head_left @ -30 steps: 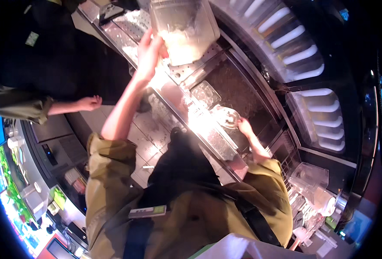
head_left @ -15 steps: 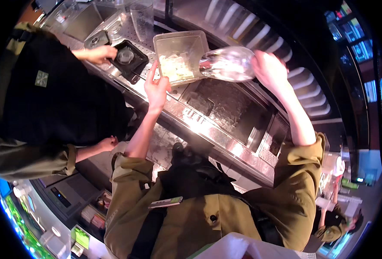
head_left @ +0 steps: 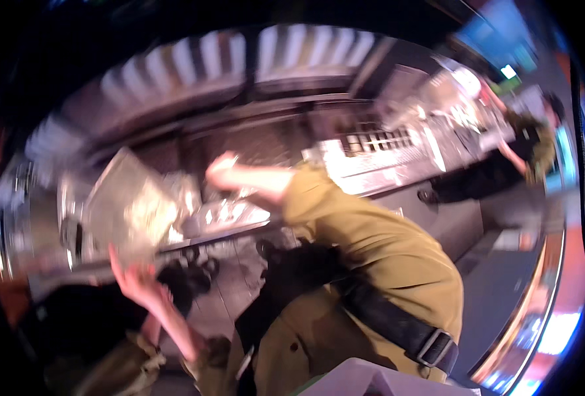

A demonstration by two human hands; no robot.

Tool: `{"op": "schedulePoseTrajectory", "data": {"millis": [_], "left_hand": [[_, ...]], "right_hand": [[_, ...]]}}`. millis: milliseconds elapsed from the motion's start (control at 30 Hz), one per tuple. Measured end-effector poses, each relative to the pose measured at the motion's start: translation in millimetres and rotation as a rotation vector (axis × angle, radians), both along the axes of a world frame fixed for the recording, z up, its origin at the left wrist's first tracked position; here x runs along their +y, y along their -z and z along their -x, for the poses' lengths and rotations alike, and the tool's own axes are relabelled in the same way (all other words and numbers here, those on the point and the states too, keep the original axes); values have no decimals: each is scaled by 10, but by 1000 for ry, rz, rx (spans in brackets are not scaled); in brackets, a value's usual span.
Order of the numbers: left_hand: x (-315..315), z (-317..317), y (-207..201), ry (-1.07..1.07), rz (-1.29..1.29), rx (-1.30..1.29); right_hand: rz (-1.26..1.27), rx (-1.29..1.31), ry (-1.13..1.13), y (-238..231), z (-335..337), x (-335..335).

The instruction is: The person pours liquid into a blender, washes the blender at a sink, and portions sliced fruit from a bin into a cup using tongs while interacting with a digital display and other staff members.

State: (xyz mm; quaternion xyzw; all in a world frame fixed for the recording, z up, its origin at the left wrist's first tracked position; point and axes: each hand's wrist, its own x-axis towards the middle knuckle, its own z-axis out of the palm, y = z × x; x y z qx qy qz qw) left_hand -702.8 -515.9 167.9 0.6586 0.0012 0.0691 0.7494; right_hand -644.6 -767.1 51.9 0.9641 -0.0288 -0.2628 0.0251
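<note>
The picture is smeared by motion. At the left, over the steel counter, a clear square container (head_left: pixel 111 204) is tilted, with pale yellowish contents inside it. My left hand (head_left: pixel 139 282) is at its near lower edge, fingers closed about it and one finger stretched along the side. My right hand (head_left: pixel 223 173) is beside the container's right side, its fingers closed. Between the two is a clear, shiny rounded vessel (head_left: pixel 187 193), its outline blurred. The right hand appears to grip its end, with the vessel's other end against the container.
A steel counter edge (head_left: pixel 246 221) runs across in front of me. Right of my hands is a grid of small compartments (head_left: pixel 379 140). A co-worker's dark clothing (head_left: pixel 74 323) is close at lower left. Another person (head_left: pixel 540 142) stands at far right.
My view has swung right, so the counter, container and hands now appear farther left. The container is more tilted in the picture, and the compartment grid has come into view.
</note>
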Motion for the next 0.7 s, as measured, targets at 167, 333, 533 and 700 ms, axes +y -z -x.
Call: {"op": "schedulePoseTrajectory", "data": {"millis": [167,333,533,700], "left_hand": [[-330,405,36,219,-48,-25],[-1505,1178,102,652,-140,75],[-3491,2345,229,1227,-2,155],[-4997,3520,227,1279,1,391]], "right_hand": [[-548,-293,371,249,462,-375],[-957,-761,589,338,2437,-1688],[-1139,-1217,1378,582,5626,-2901],[-815,-1355,1682,709,7660,-3260]]}}
